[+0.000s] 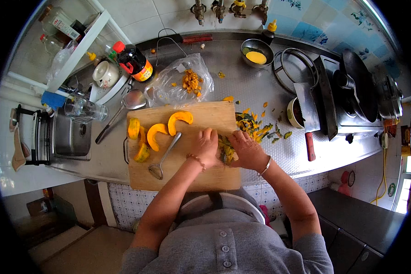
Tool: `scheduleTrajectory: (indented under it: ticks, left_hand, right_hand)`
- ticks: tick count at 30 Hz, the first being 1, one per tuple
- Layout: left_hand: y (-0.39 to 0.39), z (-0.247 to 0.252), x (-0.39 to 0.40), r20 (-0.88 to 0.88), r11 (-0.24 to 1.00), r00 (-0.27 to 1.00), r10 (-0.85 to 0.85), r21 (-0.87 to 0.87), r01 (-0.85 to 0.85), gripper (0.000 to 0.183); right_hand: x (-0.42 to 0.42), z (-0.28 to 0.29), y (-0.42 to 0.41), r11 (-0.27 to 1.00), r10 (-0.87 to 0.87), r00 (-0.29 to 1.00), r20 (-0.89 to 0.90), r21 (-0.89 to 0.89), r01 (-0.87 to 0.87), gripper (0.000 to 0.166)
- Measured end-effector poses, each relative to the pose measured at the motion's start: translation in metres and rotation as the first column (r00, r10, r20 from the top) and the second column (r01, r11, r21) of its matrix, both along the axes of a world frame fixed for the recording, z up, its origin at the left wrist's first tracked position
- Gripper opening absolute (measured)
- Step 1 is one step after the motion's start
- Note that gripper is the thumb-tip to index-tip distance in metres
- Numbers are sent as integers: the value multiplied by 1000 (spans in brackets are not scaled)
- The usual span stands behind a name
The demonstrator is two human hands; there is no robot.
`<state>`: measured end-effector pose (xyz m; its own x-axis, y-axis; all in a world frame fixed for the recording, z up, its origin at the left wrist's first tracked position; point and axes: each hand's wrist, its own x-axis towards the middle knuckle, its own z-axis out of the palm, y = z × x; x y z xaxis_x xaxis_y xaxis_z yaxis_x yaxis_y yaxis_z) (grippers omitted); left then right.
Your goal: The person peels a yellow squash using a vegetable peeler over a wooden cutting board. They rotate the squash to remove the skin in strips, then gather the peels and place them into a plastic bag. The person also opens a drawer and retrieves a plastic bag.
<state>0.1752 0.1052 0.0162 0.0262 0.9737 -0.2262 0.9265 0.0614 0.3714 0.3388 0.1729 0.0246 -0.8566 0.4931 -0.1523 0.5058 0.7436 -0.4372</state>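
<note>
A small heap of green and orange pumpkin peelings [227, 150] lies between my two hands at the right side of a wooden cutting board [188, 178]. My left hand [206, 146] rests on the board at the heap's left, thumb spread from the fingers. On the other side my right hand [247, 150] curves against the peelings at the board's right edge. Two curved pumpkin slices, an upper one [180, 120] and a lower one [155, 136], lie on the board, with more pumpkin pieces [142, 152] at its left. A metal Y-shaped peeler [165, 156] lies between the slices and my left forearm.
More peelings [255, 126] are scattered on the steel counter right of the board. A cleaver [307, 109] lies across a bowl [295, 114] near the gas stove [349, 123]. Behind the board sits a plastic bag [171, 89] with pumpkin pulp [191, 81]. A spatula [134, 99] lies left, near the sink [72, 137].
</note>
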Motion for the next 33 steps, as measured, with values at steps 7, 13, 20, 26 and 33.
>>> scheduleTrajectory:
  ticks: [7, 13, 20, 26, 33]
  left_hand:
    - [3, -8, 20, -14, 996, 1000, 17, -88, -18, 53]
    - [5, -20, 18, 135, 998, 991, -16, 63, 7, 21]
    - [4, -45, 9, 565, 968, 812, 147, 88, -236, 19]
    - [4, -59, -5, 859, 762, -219, 463, -512, -397, 20]
    - [49, 37, -89, 788, 690, -602, 130, -508, -516, 17]
  right_hand:
    - [-3, -18, -7, 994, -101, 993, -67, -55, 97, 62]
    - [-4, -24, -16, 979, -193, 972, -132, -98, 181, 37]
    - [-24, -25, -33, 883, -464, 870, -168, -175, 437, 27]
    - [-68, -3, -24, 864, -498, 794, -349, -285, 416, 25]
    - [-159, 59, 24, 951, -308, 767, -563, -188, 245, 29]
